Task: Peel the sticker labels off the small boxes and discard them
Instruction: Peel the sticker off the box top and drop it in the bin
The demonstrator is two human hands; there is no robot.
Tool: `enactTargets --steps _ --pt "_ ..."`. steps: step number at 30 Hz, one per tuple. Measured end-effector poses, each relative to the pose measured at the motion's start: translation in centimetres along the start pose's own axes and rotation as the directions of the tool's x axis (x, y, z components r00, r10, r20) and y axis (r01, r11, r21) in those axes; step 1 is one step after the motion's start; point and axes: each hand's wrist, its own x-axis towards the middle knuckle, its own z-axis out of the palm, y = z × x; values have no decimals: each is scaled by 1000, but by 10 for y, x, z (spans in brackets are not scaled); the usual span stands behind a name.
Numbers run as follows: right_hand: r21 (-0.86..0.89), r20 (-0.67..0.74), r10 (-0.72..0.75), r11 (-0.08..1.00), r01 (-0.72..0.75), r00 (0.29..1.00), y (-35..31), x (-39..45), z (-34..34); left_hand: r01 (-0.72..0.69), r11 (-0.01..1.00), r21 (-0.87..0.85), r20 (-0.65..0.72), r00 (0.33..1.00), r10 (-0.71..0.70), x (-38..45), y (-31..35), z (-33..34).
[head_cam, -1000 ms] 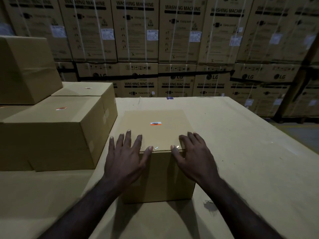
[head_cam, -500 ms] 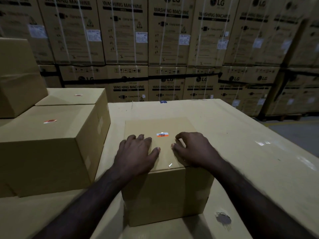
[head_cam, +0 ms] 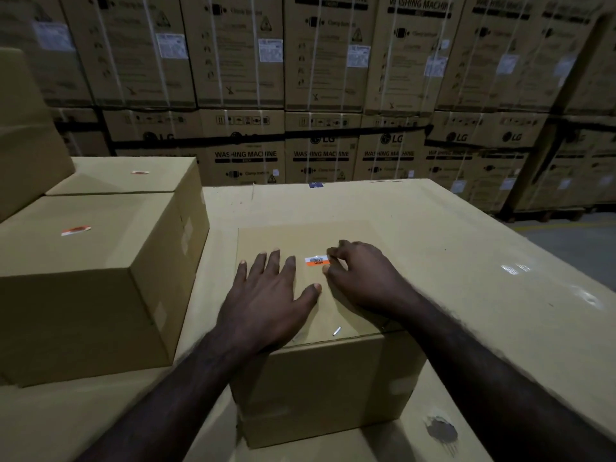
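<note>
A small cardboard box (head_cam: 333, 235) stands on a big flat carton in front of me. Its top carries an orange and white sticker label (head_cam: 316, 260), lying flat. My left hand (head_cam: 266, 301) rests flat on the box top just left of the label, fingers straight. My right hand (head_cam: 363, 278) is curled, its index fingertip and thumb closing on the label's right end. Two more small boxes stand at the left, the near one (head_cam: 83, 295) with a sticker (head_cam: 76, 230) and the far one (head_cam: 100, 178) with a sticker (head_cam: 140, 172).
The big carton surface (head_cam: 483, 261) under the boxes has a torn hole (head_cam: 441, 431) near its front right. A small white scrap (head_cam: 336, 331) lies on the box top. Stacked washing machine cartons (head_cam: 320, 95) wall the back. Floor (head_cam: 583, 241) shows at the right.
Both hands slid forward from the box's near edge across its top. My right hand curled and reached the label's right end. The view moved closer.
</note>
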Motion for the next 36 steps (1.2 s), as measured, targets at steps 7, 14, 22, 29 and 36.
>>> enactTargets --steps 7,14,22,29,36 --pt "164 -56 36 986 -27 998 5 7 0 27 1000 4 12 1000 -27 0 0 0" --pt "212 -120 109 974 -82 987 2 22 4 46 999 -25 21 999 -45 -3 -6 -4" --pt "400 -27 62 915 -46 998 0 14 -3 24 995 -97 10 1000 -23 -4 -12 -6" --pt "446 189 -138 894 40 972 12 -10 -12 64 990 -129 -33 997 -69 -7 -34 -15" --pt "214 229 -161 971 112 960 7 3 -9 23 1000 -20 55 998 -21 -9 -28 -12"
